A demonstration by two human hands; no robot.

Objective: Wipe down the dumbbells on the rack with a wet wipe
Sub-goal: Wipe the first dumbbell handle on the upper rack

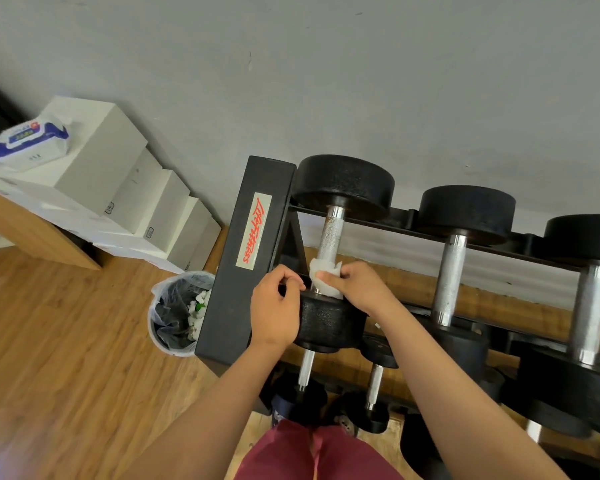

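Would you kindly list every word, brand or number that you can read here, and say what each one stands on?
"Lifefitness": red script on a pale sticker on the black rack end post.
Wipe pack: print on its blue label, too small to read.
White boxes: small marks, too small to read.
Dumbbell head below the wet wipe: raised marking, too blurred to read.

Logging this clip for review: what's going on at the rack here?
A person is wiping the leftmost dumbbell on the top tier of the rack. Their right hand holds a white wet wipe around the near end of its metal handle, while the left hand curls over the near head, apparently steadying it. The dumbbells to the right are untouched. A lined bin stands beside the rack, and a wipes pack sits on white boxes further left.
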